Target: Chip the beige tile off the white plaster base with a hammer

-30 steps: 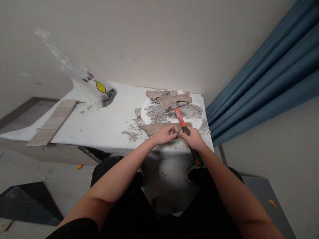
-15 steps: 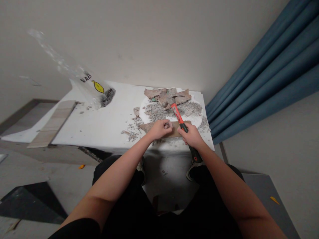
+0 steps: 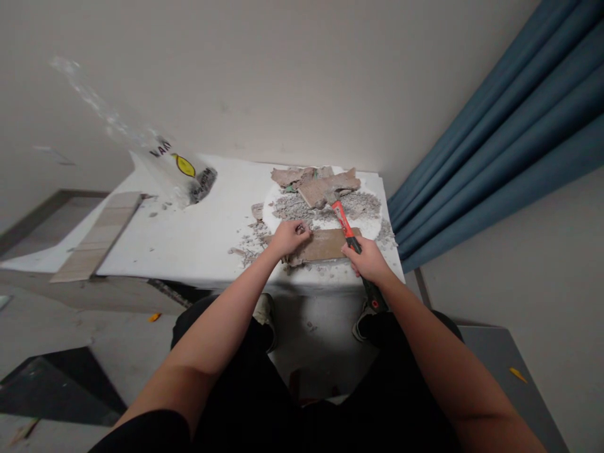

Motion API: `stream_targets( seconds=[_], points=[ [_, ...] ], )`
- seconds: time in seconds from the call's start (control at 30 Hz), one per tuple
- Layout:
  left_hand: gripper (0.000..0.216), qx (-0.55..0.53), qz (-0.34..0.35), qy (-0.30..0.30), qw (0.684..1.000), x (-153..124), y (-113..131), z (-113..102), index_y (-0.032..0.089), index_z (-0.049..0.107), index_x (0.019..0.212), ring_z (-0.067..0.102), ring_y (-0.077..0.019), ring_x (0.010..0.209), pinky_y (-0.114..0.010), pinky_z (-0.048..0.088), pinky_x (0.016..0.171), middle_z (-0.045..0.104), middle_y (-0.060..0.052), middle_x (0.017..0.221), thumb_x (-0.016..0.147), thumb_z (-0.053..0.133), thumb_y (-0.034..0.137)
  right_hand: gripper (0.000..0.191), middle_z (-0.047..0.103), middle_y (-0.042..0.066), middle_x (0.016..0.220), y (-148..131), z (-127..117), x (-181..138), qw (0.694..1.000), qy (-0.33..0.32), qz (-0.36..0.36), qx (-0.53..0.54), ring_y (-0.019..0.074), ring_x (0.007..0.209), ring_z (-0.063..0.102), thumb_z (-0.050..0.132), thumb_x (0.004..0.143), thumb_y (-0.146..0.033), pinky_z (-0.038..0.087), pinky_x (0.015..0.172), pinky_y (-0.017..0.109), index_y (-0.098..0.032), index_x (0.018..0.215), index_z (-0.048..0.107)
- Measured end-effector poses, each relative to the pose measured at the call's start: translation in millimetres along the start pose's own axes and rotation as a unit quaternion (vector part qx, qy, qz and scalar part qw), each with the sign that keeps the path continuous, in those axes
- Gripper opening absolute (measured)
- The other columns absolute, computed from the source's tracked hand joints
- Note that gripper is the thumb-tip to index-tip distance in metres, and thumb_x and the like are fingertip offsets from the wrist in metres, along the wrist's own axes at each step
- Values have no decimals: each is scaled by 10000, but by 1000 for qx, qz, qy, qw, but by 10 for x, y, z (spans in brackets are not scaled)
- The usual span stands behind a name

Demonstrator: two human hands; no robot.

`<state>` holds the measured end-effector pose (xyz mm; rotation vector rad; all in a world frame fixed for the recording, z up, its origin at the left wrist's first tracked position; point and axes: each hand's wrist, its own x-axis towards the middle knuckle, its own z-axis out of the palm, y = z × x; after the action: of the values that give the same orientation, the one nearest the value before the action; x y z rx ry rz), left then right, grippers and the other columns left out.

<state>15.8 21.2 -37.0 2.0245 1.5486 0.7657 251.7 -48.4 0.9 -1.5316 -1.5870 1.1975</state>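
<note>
Right hand wraps a straight-handled hammer near crumbly grey rubble; left hand curls half-closed, contents unclear

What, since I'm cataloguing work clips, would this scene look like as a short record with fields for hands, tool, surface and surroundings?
Left hand: fingers curled, at the left part of a flat brown piece; whether they grip anything is unclear
Right hand: closed around a hammer
Tool: orange and black, head end toward the ragged brown pieces; contact unclear
Surface: white-covered table with grey rubble
Table's left part: plastic bag with yellow print; flat strip
Right side: blue curtain
</note>
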Motion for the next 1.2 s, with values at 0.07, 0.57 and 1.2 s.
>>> stream_targets(
  seconds=[0.07,0.57,1.2],
  points=[
    [217,-1,-1,-2,1000,7,-28,-14,173,669,754,477,-125,573,-255,368,594,566,22,592,773,582,371,127,405,-101,401,6,2,9,1000,-2,-1,-1,98,307,426,574,838,-304,352,311,200,-209,804,497],
    [232,-10,8,-4,1000,-1,-15,10,173,661,747,489,-125,582,-257,350,591,554,20,597,782,553,376,144,391,-102,404,23,16,9,1000,-11,0,-3,100,310,412,569,844,-324,345,321,208,-216,801,484],
    [197,-117,-137,192,965,13,-92,-177,162,626,699,404,-105,562,-252,336,580,496,38,565,732,575,349,262,659,79,795,-5,6,-457,939,-64,-77,-328,192,736,584,409,982,-369,316,637,271,-191,878,570]
  ],
)
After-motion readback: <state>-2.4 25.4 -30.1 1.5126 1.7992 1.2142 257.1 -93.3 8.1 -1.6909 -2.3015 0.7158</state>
